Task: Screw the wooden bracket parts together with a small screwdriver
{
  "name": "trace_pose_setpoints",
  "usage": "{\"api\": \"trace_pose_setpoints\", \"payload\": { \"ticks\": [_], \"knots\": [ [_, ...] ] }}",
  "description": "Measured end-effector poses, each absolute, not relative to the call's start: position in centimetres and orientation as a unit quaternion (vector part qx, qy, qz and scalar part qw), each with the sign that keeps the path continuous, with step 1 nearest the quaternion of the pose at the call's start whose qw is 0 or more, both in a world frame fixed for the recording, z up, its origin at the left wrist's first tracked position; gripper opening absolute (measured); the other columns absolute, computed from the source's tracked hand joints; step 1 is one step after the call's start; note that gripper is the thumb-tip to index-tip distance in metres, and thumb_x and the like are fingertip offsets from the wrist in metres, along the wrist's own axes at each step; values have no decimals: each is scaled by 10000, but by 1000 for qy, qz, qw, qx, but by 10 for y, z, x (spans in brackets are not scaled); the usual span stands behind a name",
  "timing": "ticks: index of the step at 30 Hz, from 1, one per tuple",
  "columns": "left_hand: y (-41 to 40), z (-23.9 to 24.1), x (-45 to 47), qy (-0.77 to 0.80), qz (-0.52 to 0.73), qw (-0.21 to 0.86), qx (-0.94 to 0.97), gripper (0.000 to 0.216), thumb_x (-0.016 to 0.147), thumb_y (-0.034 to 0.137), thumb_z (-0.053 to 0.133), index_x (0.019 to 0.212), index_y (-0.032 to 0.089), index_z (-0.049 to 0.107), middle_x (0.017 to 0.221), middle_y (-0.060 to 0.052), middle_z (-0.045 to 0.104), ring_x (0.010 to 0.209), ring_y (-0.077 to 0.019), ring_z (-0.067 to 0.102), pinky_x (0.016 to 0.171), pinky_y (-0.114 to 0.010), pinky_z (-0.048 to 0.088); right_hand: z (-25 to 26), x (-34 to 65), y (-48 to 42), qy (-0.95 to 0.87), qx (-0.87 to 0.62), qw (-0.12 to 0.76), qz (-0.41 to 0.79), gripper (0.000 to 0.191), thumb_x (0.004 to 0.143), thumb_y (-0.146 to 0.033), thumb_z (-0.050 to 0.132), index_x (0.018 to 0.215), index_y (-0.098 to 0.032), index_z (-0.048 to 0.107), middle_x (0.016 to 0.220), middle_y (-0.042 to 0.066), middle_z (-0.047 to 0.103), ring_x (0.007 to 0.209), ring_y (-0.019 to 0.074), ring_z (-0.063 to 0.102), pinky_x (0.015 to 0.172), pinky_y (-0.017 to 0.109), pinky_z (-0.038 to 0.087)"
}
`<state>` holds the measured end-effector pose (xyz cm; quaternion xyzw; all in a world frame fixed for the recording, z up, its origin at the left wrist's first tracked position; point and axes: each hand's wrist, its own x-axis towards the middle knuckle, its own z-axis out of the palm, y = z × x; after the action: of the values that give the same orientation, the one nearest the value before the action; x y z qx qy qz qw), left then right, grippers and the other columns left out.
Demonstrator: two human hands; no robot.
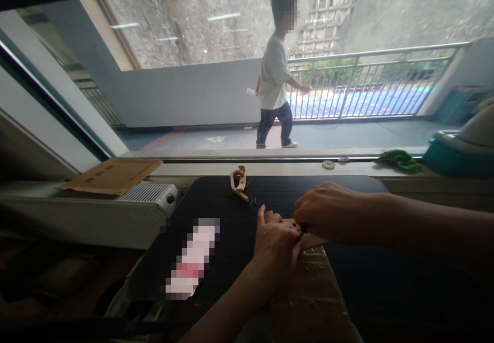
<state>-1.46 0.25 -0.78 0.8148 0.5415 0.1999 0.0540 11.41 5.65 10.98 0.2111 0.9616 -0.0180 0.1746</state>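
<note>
Head view. Left hand (276, 240): fingers curled over a wooden piece (313, 240), gripping it against a taped brown block (309, 286), apparently to steady it. Right hand (326, 209): clenched on a dark tool (303, 228), perhaps a driver, mostly hidden, its end at the piece. Black bench (231, 240), far side: curved wooden part (233, 181) and small screws (252, 201), lying apart, presumably to leave working room.
</note>
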Motion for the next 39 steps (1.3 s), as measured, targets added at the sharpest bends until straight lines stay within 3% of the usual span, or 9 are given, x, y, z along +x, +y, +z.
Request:
{"api": "trace_pose_setpoints", "payload": {
  "ticks": [5, 9, 12, 20, 28, 32, 39],
  "knots": [
    [2, -6, -14, 542, 201, 64, 814, 142, 781, 203, 580, 657, 247, 634, 736, 18, 658, 836, -206, 526, 1033, -627, 120, 105, 113, 58, 962, 218, 165, -15, 127, 763, -123, 536, 688, -135, 638, 645, 32, 628, 583, 130, 558, 496, 245, 261],
    [2, -7, -14, 544, 194, 59, 814, 127, 787, 219, 578, 692, 260, 650, 769, 22, 663, 842, -207, 524, 1033, -624, 112, 109, 114, 53, 950, 267, 164, -13, 196, 808, -184, 486, 709, -137, 650, 650, 60, 633, 605, 156, 578, 502, 258, 266],
    [3, -6, -13, 547, 192, 61, 813, 137, 790, 226, 580, 672, 257, 644, 759, 25, 666, 835, -205, 524, 1031, -622, 114, 114, 114, 50, 948, 265, 179, -9, 132, 779, -202, 541, 752, -151, 660, 674, 55, 642, 630, 176, 594, 499, 259, 263],
    [2, 0, -12, 562, 180, 80, 803, 161, 780, 208, 571, 630, 236, 623, 705, 24, 656, 867, -201, 524, 1061, -581, 55, 119, 106, 52, 954, 210, 213, 7, 161, 724, -23, 528, 735, -130, 648, 767, 49, 655, 704, 162, 594, 518, 251, 274],
    [3, 0, -13, 559, 154, 96, 809, 162, 795, 222, 545, 666, 233, 643, 816, 21, 672, 898, -197, 513, 1059, -579, 32, 110, 111, 54, 941, 283, 186, -15, 225, 820, -163, 471, 686, -135, 650, 640, 67, 638, 589, 151, 573, 483, 255, 249],
    [3, 3, -13, 561, 153, 100, 807, 142, 800, 232, 546, 704, 241, 650, 816, 22, 671, 897, -197, 517, 1053, -580, 61, 115, 112, 51, 943, 272, 190, -2, 124, 789, -195, 544, 758, -148, 654, 667, 53, 644, 612, 167, 590, 478, 252, 245],
    [4, 3, -14, 564, 160, 94, 804, 185, 786, 213, 558, 605, 209, 600, 735, 26, 663, 875, -191, 526, 1048, -575, 83, 115, 110, 53, 956, 207, 207, 21, 126, 722, -29, 547, 711, -125, 629, 734, 43, 651, 667, 158, 591, 497, 247, 272]
  ]
}}
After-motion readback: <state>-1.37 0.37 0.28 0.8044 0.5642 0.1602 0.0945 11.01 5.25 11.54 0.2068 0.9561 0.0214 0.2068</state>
